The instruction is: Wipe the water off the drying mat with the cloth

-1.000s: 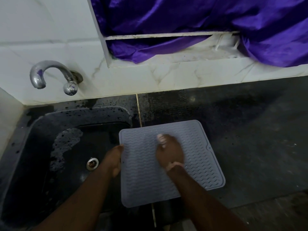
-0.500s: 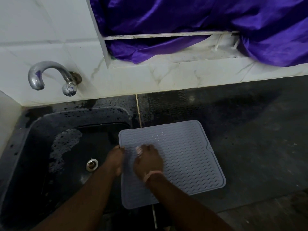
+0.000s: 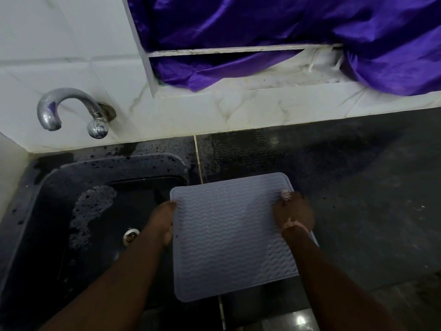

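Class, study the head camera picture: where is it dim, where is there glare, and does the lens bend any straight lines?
Head view: dim overall, the sink and counter nearly black; glare on the tap, purple curtain and a bright spot at the bottom edge; wide-angle lens bows the wall's base line; both hands on the drying mat look soft, slightly blurred.

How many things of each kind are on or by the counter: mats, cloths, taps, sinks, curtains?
Mat: 1
Cloth, mostly hidden under the right hand: 1
Tap: 1
Sink: 1
Curtain: 1
Total: 5
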Demonstrator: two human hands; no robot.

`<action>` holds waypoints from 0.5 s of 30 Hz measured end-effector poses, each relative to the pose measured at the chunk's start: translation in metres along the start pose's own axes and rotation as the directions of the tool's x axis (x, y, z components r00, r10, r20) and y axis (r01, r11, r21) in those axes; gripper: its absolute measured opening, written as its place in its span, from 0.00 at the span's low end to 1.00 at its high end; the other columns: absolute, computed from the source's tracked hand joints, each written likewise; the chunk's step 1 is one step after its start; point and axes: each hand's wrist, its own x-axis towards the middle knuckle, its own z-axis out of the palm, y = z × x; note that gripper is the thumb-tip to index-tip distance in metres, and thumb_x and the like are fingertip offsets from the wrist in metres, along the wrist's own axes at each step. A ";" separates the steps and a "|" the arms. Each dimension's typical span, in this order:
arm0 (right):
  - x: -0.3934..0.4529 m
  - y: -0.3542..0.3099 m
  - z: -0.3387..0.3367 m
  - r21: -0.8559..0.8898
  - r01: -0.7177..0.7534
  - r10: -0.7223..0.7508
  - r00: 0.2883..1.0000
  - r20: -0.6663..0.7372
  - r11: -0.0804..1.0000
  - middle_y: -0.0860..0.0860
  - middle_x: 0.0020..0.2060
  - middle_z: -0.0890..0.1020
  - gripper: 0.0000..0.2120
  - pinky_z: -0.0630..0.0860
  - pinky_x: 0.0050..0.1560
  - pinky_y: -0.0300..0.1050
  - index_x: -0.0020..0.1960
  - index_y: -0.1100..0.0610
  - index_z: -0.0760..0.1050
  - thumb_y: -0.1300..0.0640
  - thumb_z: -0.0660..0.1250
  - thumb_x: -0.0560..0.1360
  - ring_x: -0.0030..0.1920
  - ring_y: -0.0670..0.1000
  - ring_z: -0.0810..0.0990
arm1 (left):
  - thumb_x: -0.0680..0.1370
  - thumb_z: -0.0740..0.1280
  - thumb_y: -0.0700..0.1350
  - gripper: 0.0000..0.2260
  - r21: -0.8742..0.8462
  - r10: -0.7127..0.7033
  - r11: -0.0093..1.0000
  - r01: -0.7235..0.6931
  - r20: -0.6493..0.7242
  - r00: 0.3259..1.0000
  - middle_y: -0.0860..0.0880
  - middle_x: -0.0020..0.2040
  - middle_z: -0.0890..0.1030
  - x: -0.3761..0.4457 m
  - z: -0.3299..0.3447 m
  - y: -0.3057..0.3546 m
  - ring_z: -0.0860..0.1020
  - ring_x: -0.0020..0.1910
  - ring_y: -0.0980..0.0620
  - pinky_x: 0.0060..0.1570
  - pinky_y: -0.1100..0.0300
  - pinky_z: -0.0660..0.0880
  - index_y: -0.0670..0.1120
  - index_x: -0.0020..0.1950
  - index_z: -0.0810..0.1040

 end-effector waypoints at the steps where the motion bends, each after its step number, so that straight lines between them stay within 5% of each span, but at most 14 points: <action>1: -0.001 0.001 0.003 -0.009 0.003 -0.003 1.000 0.012 1.000 0.61 0.54 0.80 0.17 0.77 0.51 0.52 0.58 0.61 0.77 0.49 0.60 0.79 0.53 0.62 0.80 | 0.83 0.62 0.43 0.08 0.011 0.000 1.000 0.000 0.011 1.000 0.41 0.46 0.83 0.004 0.000 0.000 0.80 0.48 0.43 0.57 0.44 0.78 0.44 0.48 0.79; 6: -0.057 -0.049 0.030 -0.062 0.275 -0.266 0.956 0.126 0.959 0.55 0.55 0.77 0.17 0.76 0.49 0.48 0.62 0.58 0.73 0.51 0.60 0.77 0.53 0.55 0.77 | 0.83 0.61 0.41 0.08 0.046 -0.019 0.999 0.017 0.043 0.999 0.40 0.53 0.82 0.008 -0.002 -0.004 0.80 0.54 0.40 0.65 0.40 0.75 0.43 0.49 0.79; 11: -0.119 -0.108 0.054 0.075 0.559 -0.555 0.781 0.286 0.826 0.54 0.56 0.77 0.18 0.76 0.53 0.48 0.61 0.56 0.74 0.51 0.61 0.74 0.55 0.54 0.76 | 0.83 0.60 0.41 0.08 0.073 0.023 0.997 -0.024 0.014 1.000 0.36 0.58 0.80 0.015 -0.003 -0.009 0.79 0.49 0.44 0.54 0.46 0.77 0.47 0.49 0.77; 13: -0.122 -0.117 0.057 0.188 0.557 -0.585 0.732 0.350 0.809 0.53 0.53 0.79 0.18 0.78 0.54 0.50 0.58 0.55 0.77 0.49 0.59 0.73 0.54 0.54 0.78 | 0.83 0.60 0.41 0.07 0.068 0.010 0.998 -0.012 0.033 0.999 0.33 0.63 0.78 0.021 -0.003 -0.009 0.79 0.49 0.44 0.55 0.46 0.78 0.46 0.49 0.77; 15: -0.106 -0.112 0.054 0.269 0.455 -0.524 0.794 0.308 0.849 0.50 0.50 0.82 0.19 0.80 0.54 0.50 0.55 0.53 0.79 0.47 0.57 0.72 0.51 0.52 0.80 | 0.82 0.62 0.41 0.06 0.068 -0.032 0.997 0.031 0.018 0.999 0.36 0.58 0.81 0.018 -0.005 -0.006 0.80 0.54 0.41 0.59 0.43 0.78 0.44 0.51 0.79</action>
